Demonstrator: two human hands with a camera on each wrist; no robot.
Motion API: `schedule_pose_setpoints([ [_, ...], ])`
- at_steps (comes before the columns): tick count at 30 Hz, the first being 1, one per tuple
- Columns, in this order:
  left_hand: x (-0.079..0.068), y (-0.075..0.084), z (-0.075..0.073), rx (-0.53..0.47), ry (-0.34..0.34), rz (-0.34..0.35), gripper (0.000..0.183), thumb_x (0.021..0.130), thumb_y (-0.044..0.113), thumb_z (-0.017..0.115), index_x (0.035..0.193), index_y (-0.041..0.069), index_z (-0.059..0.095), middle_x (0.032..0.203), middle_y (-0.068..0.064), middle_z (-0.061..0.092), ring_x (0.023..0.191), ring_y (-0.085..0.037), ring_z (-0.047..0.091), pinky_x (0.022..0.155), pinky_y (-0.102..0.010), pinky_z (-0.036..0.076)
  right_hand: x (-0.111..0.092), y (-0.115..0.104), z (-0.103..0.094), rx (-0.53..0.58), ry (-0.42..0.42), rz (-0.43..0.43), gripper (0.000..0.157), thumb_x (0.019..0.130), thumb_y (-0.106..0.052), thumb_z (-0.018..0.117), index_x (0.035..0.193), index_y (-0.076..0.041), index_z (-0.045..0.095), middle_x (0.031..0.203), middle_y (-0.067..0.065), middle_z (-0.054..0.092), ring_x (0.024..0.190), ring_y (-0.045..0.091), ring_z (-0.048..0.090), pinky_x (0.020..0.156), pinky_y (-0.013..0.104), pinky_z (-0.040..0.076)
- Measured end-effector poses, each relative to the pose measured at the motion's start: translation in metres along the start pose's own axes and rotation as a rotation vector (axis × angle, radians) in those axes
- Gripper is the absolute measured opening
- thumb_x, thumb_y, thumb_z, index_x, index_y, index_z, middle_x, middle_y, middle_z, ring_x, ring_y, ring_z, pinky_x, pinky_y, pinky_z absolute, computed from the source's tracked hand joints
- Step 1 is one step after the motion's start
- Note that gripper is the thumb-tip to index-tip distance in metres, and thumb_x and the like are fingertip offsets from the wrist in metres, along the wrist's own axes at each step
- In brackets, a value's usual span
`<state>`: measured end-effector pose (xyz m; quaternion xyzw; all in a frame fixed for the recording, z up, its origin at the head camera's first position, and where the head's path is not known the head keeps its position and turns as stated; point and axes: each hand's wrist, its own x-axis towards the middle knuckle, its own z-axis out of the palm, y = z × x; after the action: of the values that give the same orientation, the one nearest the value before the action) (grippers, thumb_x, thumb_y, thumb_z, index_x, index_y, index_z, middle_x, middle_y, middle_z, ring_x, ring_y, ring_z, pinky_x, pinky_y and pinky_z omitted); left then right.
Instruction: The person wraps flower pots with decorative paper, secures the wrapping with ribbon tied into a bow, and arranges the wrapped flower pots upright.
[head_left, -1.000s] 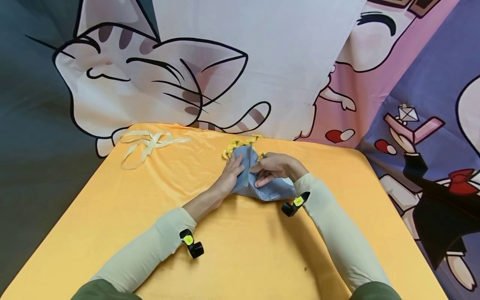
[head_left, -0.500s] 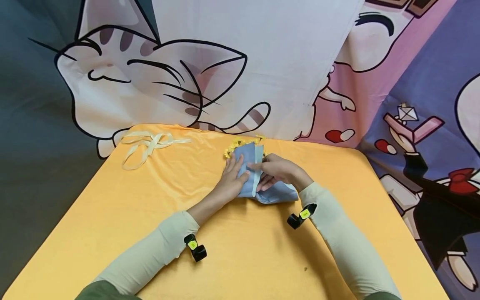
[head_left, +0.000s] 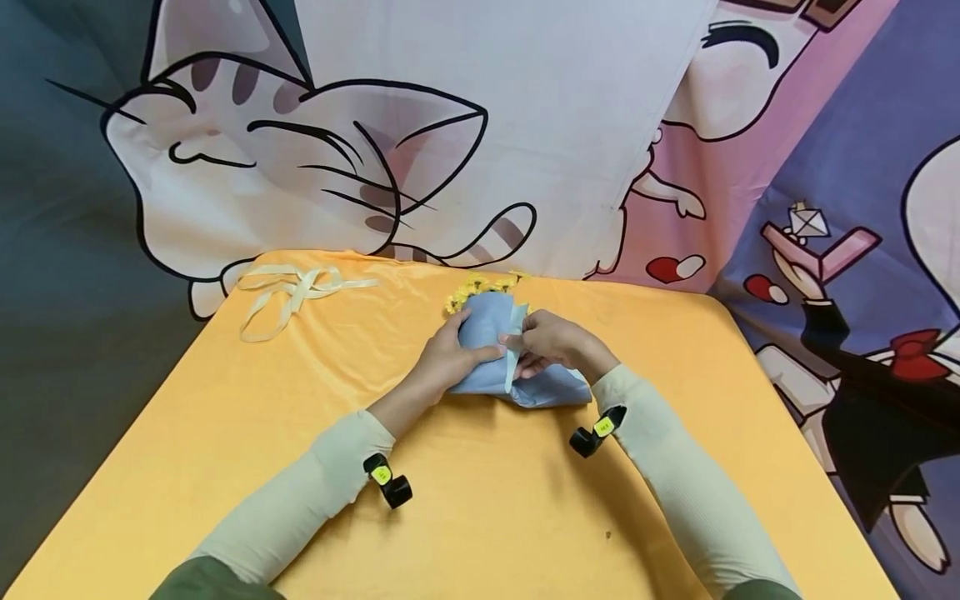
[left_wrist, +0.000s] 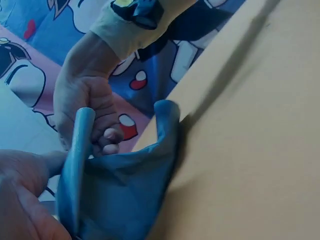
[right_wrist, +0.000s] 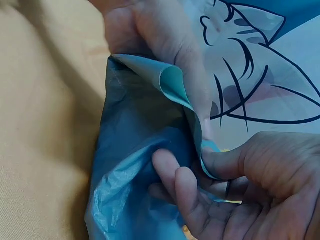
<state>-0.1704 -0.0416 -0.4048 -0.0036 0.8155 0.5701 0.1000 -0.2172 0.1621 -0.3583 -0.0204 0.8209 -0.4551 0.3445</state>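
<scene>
from your head view, a bouquet wrap of soft matte blue paper [head_left: 480, 342] with a pale aqua edge lies near the far side of the table, on a smooth orange-yellow cloth [head_left: 480, 508]. a cluster of small yellow flowers [head_left: 480, 288] shows at its top. your left hand [head_left: 442, 358] holds the wrap's left side, thumb laid across the front. your right hand [head_left: 555, 340] pinches the aqua edge, with a loose blue flap spreading below and to its right. well apart, at the far left, a flat cream ribbon [head_left: 303, 287] lies in loops. a backdrop printed with a cartoon cat [head_left: 585, 108] hangs behind the table.

in your left wrist view, your left hand fills the lower left corner beside the paper, whose edge rolls into a narrow upright tube. your right hand is beyond it, fingers curled; its contact with the paper is hidden here.

in your right wrist view, your right thumb presses the curling aqua edge against a finger, while other fingertips bend toward the crumpled blue paper. your left hand shows behind the wrap, partly covered by it.
</scene>
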Motion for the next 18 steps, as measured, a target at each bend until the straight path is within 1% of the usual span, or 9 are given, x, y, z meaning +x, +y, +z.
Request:
schedule_pose_setpoints([
  [2,0.005,0.004,-0.003,0.081,0.009,0.006,0.105,0.092,0.041,0.092,0.176,0.013,0.037,0.181,-0.017,0.042,0.166,-0.039,0.043,0.134,-0.056,0.041,0.0,0.0,-0.001,0.015,0.001,0.007,0.038,0.118,-0.028,0.062,0.09,-0.007,0.049,0.074,0.009,0.075,0.065,0.014,0.075,0.067,0.026,0.065],
  [5,0.011,0.009,-0.006,0.216,0.011,0.048,0.108,0.086,0.044,0.095,0.172,0.009,0.042,0.174,-0.022,0.047,0.157,-0.04,0.051,0.129,-0.056,0.048,0.002,0.002,-0.002,0.041,0.004,0.026,0.04,0.117,-0.031,0.065,0.089,-0.003,0.06,0.072,0.008,0.077,0.065,0.013,0.076,0.066,0.025,0.064],
  [6,0.012,0.01,-0.007,0.265,0.005,0.076,0.108,0.085,0.047,0.095,0.171,0.008,0.043,0.173,-0.022,0.047,0.154,-0.04,0.052,0.128,-0.056,0.048,0.002,0.003,-0.003,0.052,0.003,0.035,0.041,0.117,-0.031,0.066,0.088,-0.002,0.064,0.072,0.008,0.077,0.065,0.013,0.075,0.065,0.024,0.063],
  [8,0.016,0.01,-0.01,0.37,-0.009,0.175,0.108,0.084,0.05,0.095,0.169,0.007,0.045,0.169,-0.021,0.046,0.149,-0.039,0.053,0.126,-0.056,0.049,0.004,0.007,-0.004,0.065,0.0,0.049,0.043,0.116,-0.033,0.067,0.088,0.0,0.073,0.072,0.007,0.078,0.065,0.013,0.075,0.065,0.024,0.063],
  [10,0.021,0.008,-0.013,0.46,-0.047,0.349,0.095,0.086,0.05,0.094,0.16,0.006,0.053,0.161,-0.018,0.051,0.142,-0.037,0.056,0.123,-0.055,0.051,0.007,0.01,-0.005,0.078,-0.012,0.055,0.043,0.116,-0.034,0.067,0.091,0.0,0.077,0.072,0.006,0.078,0.066,0.013,0.075,0.065,0.023,0.063],
  [13,0.034,0.005,-0.017,0.579,-0.152,0.708,0.051,0.096,0.04,0.089,0.131,0.008,0.071,0.136,-0.01,0.068,0.124,-0.029,0.063,0.113,-0.049,0.054,0.008,0.014,-0.008,0.101,-0.027,0.052,0.04,0.116,-0.031,0.068,0.092,0.0,0.077,0.075,0.007,0.079,0.065,0.012,0.074,0.064,0.022,0.062],
  [15,0.043,0.004,-0.02,0.615,-0.241,0.911,0.024,0.102,0.031,0.085,0.114,0.012,0.075,0.119,-0.004,0.073,0.112,-0.022,0.066,0.107,-0.044,0.056,0.009,0.016,-0.01,0.117,-0.039,0.049,0.037,0.116,-0.028,0.067,0.095,0.001,0.076,0.076,0.008,0.08,0.064,0.011,0.074,0.063,0.022,0.062],
  [16,0.048,0.003,-0.021,0.623,-0.286,0.986,0.016,0.104,0.027,0.082,0.109,0.013,0.075,0.112,-0.002,0.073,0.106,-0.02,0.066,0.103,-0.041,0.056,0.009,0.017,-0.01,0.127,-0.047,0.048,0.036,0.117,-0.026,0.066,0.097,0.002,0.076,0.077,0.008,0.08,0.064,0.011,0.074,0.063,0.021,0.062],
  [18,0.055,0.001,-0.021,0.633,-0.35,1.067,0.011,0.107,0.025,0.078,0.107,0.014,0.076,0.11,-0.001,0.073,0.104,-0.018,0.067,0.102,-0.039,0.056,0.01,0.021,-0.013,0.15,-0.073,0.045,0.033,0.118,-0.024,0.064,0.105,0.004,0.075,0.08,0.009,0.081,0.065,0.011,0.076,0.064,0.022,0.062],
])
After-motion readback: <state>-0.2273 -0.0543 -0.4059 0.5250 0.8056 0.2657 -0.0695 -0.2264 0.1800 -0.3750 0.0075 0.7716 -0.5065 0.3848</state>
